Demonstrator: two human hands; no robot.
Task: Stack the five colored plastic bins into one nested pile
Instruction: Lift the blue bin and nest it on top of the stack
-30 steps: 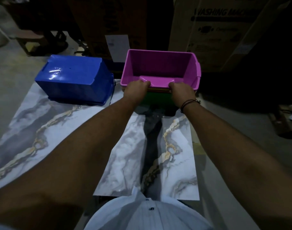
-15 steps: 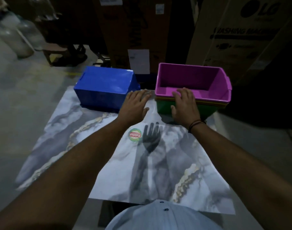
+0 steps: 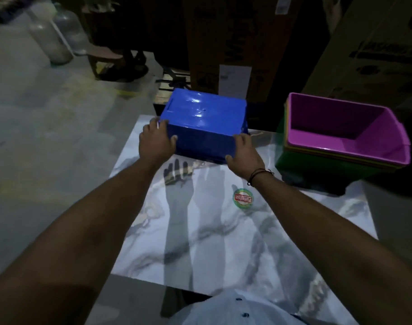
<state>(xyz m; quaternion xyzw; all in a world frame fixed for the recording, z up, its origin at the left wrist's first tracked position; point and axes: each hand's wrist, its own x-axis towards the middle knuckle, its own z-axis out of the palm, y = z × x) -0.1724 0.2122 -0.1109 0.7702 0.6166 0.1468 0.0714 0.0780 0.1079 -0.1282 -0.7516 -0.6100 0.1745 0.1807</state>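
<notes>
A blue bin [image 3: 204, 120] lies upside down at the far middle of the marble-patterned table [image 3: 223, 242]. My left hand [image 3: 157, 140] grips its near left corner and my right hand [image 3: 243, 154] grips its near right corner. To the right stands a nested pile with a purple bin [image 3: 345, 130] on top, thin yellow and orange rims below it, and a green bin [image 3: 291, 160] at the bottom. The pile sits at the table's far right corner, apart from both hands.
A round green and red sticker [image 3: 243, 198] is on the tabletop near my right wrist. Large cardboard boxes [image 3: 369, 55] stand behind the table. Big plastic bottles [image 3: 52, 36] and a stool [image 3: 106, 57] are on the concrete floor at the far left.
Both hands left the purple pile and moved left onto the blue bin, taking hold of its near corners. The view has shifted left.
</notes>
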